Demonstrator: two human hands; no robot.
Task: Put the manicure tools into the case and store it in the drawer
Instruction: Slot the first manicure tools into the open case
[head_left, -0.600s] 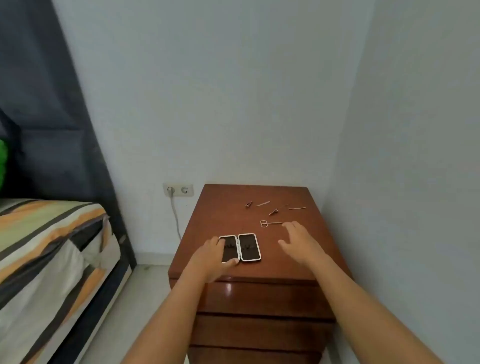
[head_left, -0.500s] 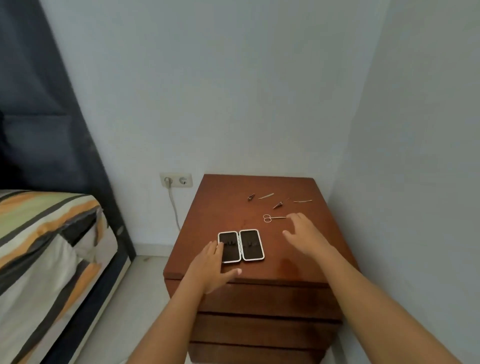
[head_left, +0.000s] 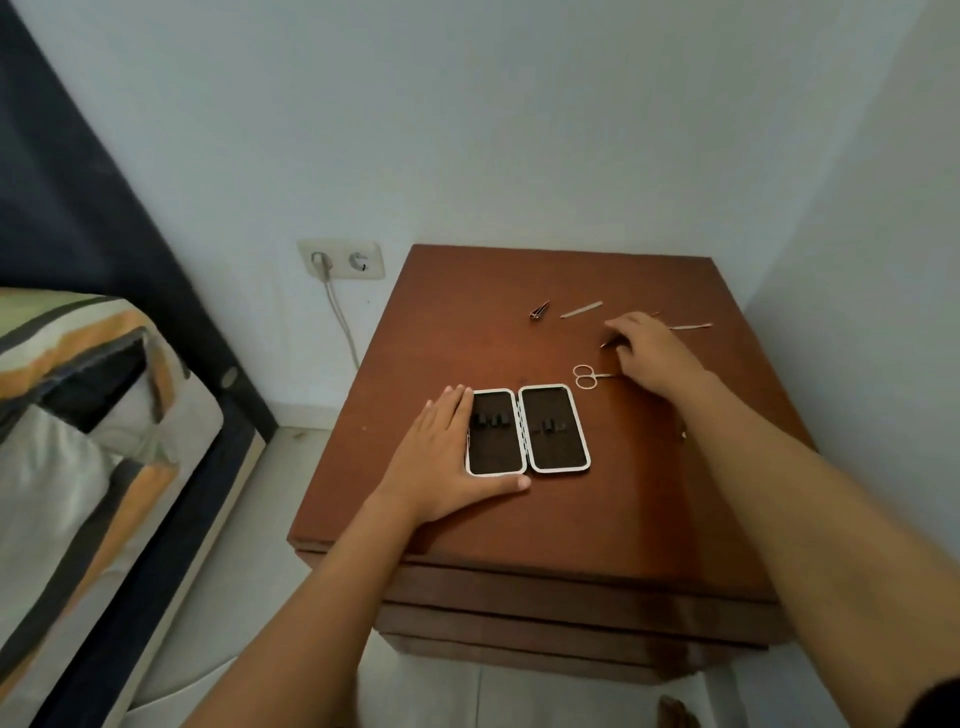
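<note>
An open white-rimmed manicure case (head_left: 527, 430) with dark lining lies flat on the brown nightstand (head_left: 545, 519). My left hand (head_left: 447, 457) rests flat against the case's left and front edge, fingers spread, thumb under its front rim. My right hand (head_left: 652, 351) lies over a small dark tool behind the case, fingers curled down on it; I cannot tell whether it is gripped. Small scissors (head_left: 587, 376) lie just left of that hand. A nail clipper (head_left: 539, 310), a thin file (head_left: 581, 310) and a slim pusher (head_left: 691, 327) lie further back.
The nightstand stands in a wall corner, with closed drawer fronts (head_left: 571, 623) below its top. A bed with a striped cover (head_left: 78, 415) is to the left, and a wall socket with a plugged cable (head_left: 340, 258) sits between them.
The view has come closer and tilted down. My right hand has moved back past the scissors onto a small tool. My left hand has slid up against the case's left side.
</note>
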